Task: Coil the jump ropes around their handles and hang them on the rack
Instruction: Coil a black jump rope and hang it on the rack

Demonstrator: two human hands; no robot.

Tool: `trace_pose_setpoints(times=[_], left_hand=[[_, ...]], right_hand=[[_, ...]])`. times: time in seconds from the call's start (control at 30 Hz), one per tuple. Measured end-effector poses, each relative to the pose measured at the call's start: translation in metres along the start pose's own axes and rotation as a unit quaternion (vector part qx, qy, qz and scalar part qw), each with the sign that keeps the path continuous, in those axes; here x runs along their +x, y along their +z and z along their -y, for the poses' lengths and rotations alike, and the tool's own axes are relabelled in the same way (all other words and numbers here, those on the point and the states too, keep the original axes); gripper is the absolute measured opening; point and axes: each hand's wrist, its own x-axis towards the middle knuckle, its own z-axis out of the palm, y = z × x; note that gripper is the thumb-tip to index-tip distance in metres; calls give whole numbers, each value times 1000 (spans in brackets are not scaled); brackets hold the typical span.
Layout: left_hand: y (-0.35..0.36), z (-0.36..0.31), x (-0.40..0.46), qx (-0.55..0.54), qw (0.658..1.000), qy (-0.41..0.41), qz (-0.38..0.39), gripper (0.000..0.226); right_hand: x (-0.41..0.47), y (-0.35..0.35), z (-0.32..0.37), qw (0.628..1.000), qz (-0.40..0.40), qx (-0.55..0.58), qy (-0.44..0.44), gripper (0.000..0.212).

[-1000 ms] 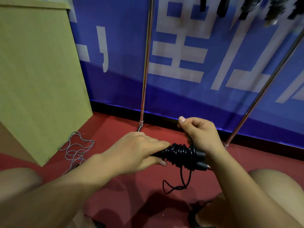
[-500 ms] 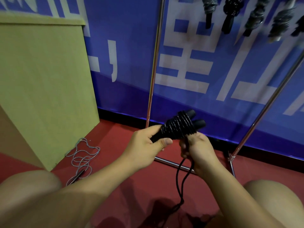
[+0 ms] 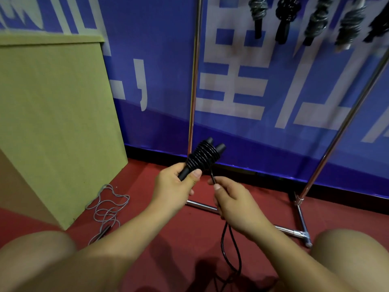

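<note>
My left hand grips the lower ends of two black jump-rope handles, which point up and to the right with black cord wound tightly round them. My right hand pinches the loose black cord just below the coil; the rest hangs in a loop toward the floor. The metal rack stands behind, against the blue wall. Several coiled ropes hang from its top at the upper right.
A grey jump rope lies loose on the red floor beside a large cardboard box at the left. The rack's base bar runs along the floor under my hands. My knees fill the bottom corners.
The handles have swung from lying sideways to pointing up and right. My right hand has left the coil, dropped below it and now pinches the free cord. The view has tilted upward.
</note>
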Motion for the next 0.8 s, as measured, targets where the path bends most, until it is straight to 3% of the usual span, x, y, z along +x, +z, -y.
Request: trace_pose_setpoints(times=[0.17,0.37,0.53,0.8], left_hand=[[-3,-1,2,30,999,-22,-22,11],[-13,-2,7,112,991,-30,-62,15],[-23,0,16,162,983,-39,-77,16],[-18,-7,5,339,941,16,-10,21]], right_hand=[[-10,4,4,997,45,-62,-23,49],[-17,6,7,994,54,-82,-37,26],[-17,3,8,993,35,-110,-37,25],[-17,-2,0,983,11,-153,-98,9]])
